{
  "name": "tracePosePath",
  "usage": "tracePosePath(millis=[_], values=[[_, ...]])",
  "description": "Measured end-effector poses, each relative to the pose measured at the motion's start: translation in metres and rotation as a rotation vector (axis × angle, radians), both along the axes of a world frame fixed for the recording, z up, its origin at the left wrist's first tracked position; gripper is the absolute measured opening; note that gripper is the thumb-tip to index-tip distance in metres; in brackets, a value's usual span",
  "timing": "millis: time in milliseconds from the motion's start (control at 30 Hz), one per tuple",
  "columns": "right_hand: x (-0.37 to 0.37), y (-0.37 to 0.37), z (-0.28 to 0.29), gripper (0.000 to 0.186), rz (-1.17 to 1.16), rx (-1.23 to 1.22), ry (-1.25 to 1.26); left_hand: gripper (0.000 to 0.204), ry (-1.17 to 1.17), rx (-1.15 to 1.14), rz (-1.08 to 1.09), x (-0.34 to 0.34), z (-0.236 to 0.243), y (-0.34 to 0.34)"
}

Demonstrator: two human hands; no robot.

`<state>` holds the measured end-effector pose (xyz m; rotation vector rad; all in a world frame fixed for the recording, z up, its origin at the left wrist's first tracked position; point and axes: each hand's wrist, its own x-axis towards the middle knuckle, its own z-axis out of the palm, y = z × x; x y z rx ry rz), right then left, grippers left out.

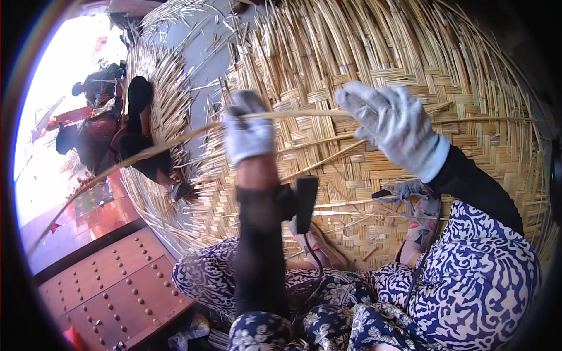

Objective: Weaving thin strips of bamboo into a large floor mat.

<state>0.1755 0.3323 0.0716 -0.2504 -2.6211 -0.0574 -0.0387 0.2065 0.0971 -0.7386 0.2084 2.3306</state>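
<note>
A long, pale reed strip runs across the view, from the lower left up to my two hands. My left hand, in a white glove and slightly blurred, is closed around it. To the right, my right hand, also gloved, has its fingers curled over the strip; part of the strip is hidden behind them. Both hands are above a large woven reed mat. Its near part is plaited tightly, while long unwoven strips fan out at the far side. A few loose strips lie across the weave below my hands.
My shoes rest on the mat below my hands. A reddish studded door panel is at the lower left. Beyond the mat's left edge, other people sit near a bright opening. Grey floor shows among loose reeds.
</note>
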Motion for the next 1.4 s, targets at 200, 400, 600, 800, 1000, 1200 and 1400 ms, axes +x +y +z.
tracePosePath(millis=[200, 400, 600, 800, 1000, 1200, 1400], values=[[0.012, 0.012, -0.035, 0.016, 0.018, -0.155, -0.097, 0.014, 0.373, -0.588, -0.422, 0.067, -0.072, -0.01], [0.013, 0.028, -0.036, 0.013, -0.055, -0.04, -0.322, 0.021, 0.545, -0.557, -0.668, 0.081, -0.091, 0.001], [0.023, 0.04, -0.035, 0.008, -0.071, -0.412, -0.389, 0.022, 0.567, -0.546, -0.61, 0.095, -0.086, 0.014], [0.024, 0.034, -0.024, 0.01, -0.027, -0.153, -0.308, 0.023, 0.582, -0.705, -0.631, 0.094, -0.089, 0.014], [0.027, 0.042, -0.036, 0.02, 0.017, -0.635, -0.228, 0.017, 0.654, -0.773, -0.534, 0.101, -0.08, 0.017], [0.026, 0.043, -0.034, 0.017, -0.036, -0.204, -0.184, 0.021, 0.584, -0.896, -0.612, 0.102, -0.082, 0.022], [0.031, 0.051, -0.035, 0.013, -0.078, -1.228, -0.314, 0.018, 0.601, -0.568, -0.6, 0.105, -0.083, 0.02]])
